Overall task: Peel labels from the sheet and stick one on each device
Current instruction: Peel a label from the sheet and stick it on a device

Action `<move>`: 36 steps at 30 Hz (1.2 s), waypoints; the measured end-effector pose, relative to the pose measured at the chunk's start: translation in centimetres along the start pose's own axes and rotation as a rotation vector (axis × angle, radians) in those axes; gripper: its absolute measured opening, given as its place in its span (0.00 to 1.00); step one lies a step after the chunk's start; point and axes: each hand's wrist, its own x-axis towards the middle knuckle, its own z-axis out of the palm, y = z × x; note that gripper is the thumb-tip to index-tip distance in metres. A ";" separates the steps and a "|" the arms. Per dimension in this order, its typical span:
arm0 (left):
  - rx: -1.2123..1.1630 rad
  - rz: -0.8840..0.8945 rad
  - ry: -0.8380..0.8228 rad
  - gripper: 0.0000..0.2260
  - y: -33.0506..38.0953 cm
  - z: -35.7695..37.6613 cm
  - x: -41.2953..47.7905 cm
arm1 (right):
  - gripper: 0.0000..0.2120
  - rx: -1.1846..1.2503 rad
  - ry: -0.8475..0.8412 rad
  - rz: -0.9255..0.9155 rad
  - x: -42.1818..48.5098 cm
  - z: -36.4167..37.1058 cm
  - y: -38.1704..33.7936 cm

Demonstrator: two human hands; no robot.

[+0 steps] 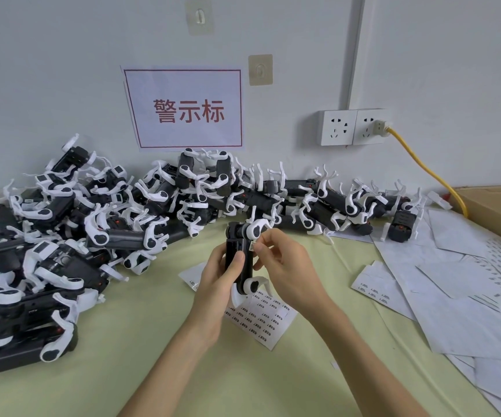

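Sticking step in hand: device (238, 257) held upright above tabletop (159, 350), left hand (217, 284) grip wrapped round it, right hand (285, 266) pinching label (252, 245) against its side; next, likely firm press-down, then fresh label from sheet (261, 320).

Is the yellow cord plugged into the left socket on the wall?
No, the yellow cord is plugged into the right socket; the left socket has nothing in it.
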 end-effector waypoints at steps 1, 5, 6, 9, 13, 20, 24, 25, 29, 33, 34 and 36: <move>0.004 0.006 -0.001 0.12 0.0 0.0 0.0 | 0.07 -0.002 0.000 0.004 0.0 0.0 0.0; 0.003 0.024 0.001 0.13 -0.1 0.0 0.0 | 0.07 -0.009 0.003 0.003 0.0 0.0 0.2; 0.005 0.030 0.001 0.13 -0.2 0.0 0.0 | 0.07 -0.010 0.004 0.002 0.1 0.0 0.2; 0.012 0.053 -0.007 0.15 -0.3 -0.1 0.1 | 0.08 -0.013 0.007 0.001 0.1 0.1 0.4; -0.004 0.068 -0.001 0.18 -0.5 0.0 0.1 | 0.09 -0.014 0.012 0.005 0.1 0.1 0.4; -0.001 0.079 0.012 0.13 -0.6 0.0 0.2 | 0.08 -0.010 0.017 0.012 0.1 0.2 0.6; 0.013 0.085 0.016 0.10 -0.7 0.0 0.2 | 0.08 -0.016 0.024 0.010 0.1 0.3 0.6; 0.016 0.085 0.018 0.10 -0.7 0.0 0.2 | 0.08 -0.015 0.024 0.011 0.1 0.3 0.6; 0.012 0.088 0.020 0.11 -0.6 0.0 0.2 | 0.08 -0.006 0.026 0.015 0.0 0.3 0.6; 0.014 0.095 0.018 0.13 -0.7 0.1 0.1 | 0.08 0.012 0.025 0.024 0.0 0.2 0.6; 0.017 0.097 0.020 0.11 -0.7 0.1 0.1 | 0.08 0.016 0.024 0.025 0.0 0.2 0.6; 0.022 0.097 0.020 0.10 -0.8 0.1 0.1 | 0.07 0.031 0.025 0.033 0.1 0.2 0.6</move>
